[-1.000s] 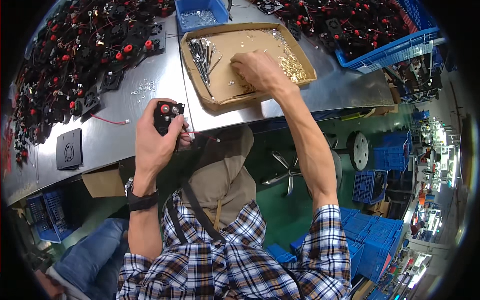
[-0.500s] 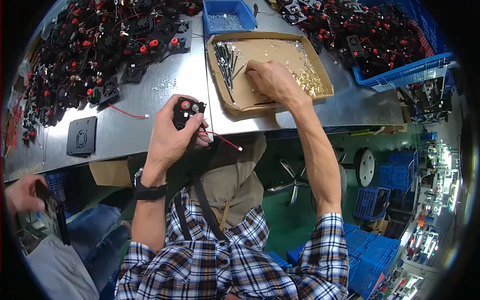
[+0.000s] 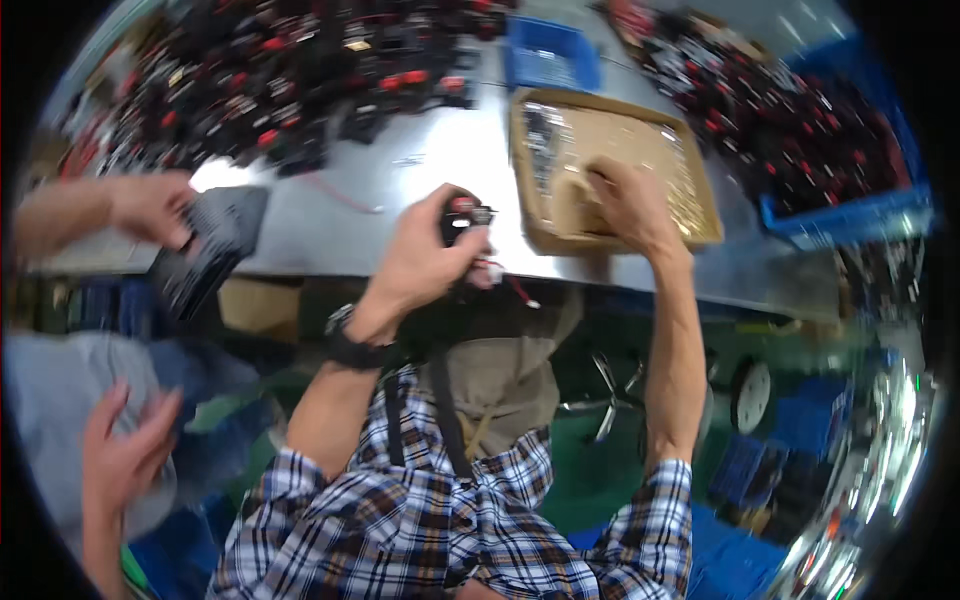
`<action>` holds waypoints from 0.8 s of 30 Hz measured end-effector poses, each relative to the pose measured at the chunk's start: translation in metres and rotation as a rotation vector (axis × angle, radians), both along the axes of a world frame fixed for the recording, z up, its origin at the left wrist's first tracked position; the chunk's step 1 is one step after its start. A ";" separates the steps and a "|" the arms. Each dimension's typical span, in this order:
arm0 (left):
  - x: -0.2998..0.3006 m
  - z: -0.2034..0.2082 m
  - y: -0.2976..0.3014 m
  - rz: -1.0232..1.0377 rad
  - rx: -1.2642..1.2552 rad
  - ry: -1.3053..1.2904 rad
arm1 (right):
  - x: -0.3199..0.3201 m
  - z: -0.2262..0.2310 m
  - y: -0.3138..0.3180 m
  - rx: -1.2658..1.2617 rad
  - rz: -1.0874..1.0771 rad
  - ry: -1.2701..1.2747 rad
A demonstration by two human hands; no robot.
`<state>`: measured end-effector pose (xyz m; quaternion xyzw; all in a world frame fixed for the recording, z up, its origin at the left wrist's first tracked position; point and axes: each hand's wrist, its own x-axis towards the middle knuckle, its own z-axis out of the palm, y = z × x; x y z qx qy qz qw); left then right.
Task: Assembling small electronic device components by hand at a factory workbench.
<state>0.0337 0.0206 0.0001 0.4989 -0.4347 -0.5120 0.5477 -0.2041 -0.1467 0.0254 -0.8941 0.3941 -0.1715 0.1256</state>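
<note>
My left hand (image 3: pixel 425 258) is closed around a small black panel (image 3: pixel 453 226) with a red knob and a metal part on its face. A red-and-black wire with a white plug (image 3: pixel 532 303) hangs from below that hand. Over the shallow cardboard tray (image 3: pixel 625 130), my right hand (image 3: pixel 638 208) has its fingers curled down towards the tray floor. Whatever its fingertips hold is hidden and blurred. Dark rods (image 3: pixel 541 140) lie along the tray's left side, and small gold-coloured pieces (image 3: pixel 686 210) are heaped at its right.
A blue bin (image 3: pixel 550 55) stands behind the tray. Piles of black assemblies with red knobs (image 3: pixel 290 80) cover the back left. A blue crate (image 3: pixel 850 222) at right holds more. On my left, another person's hand (image 3: pixel 152 208) grips dark flat panels (image 3: pixel 215 240) over the table edge.
The view has swung left and blurred. My right hand has come nearer the tray's front edge. The other person's hand has brought dark panels up to the table edge.
</note>
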 end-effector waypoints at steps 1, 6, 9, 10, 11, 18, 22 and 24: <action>-0.003 0.003 -0.001 -0.031 0.030 0.035 | -0.004 0.002 0.004 0.009 -0.011 -0.037; 0.002 0.008 0.000 -0.062 0.052 0.093 | -0.001 0.006 0.012 0.015 -0.015 -0.105; 0.004 0.008 0.001 -0.065 0.057 0.092 | -0.001 0.007 0.016 0.002 -0.014 -0.137; 0.005 0.007 0.001 -0.063 0.059 0.085 | -0.002 0.008 0.017 0.000 -0.017 -0.136; 0.007 0.007 0.002 -0.066 0.058 0.084 | -0.004 0.011 0.017 0.008 -0.037 -0.118; 0.003 0.003 0.000 -0.021 0.018 0.092 | -0.048 0.019 0.014 -0.062 -0.209 -0.008; -0.002 0.006 0.000 -0.035 0.015 0.103 | -0.092 0.004 -0.011 -0.114 -0.328 -0.040; 0.000 0.011 0.004 -0.019 0.056 0.121 | -0.096 -0.006 -0.018 -0.119 -0.393 -0.080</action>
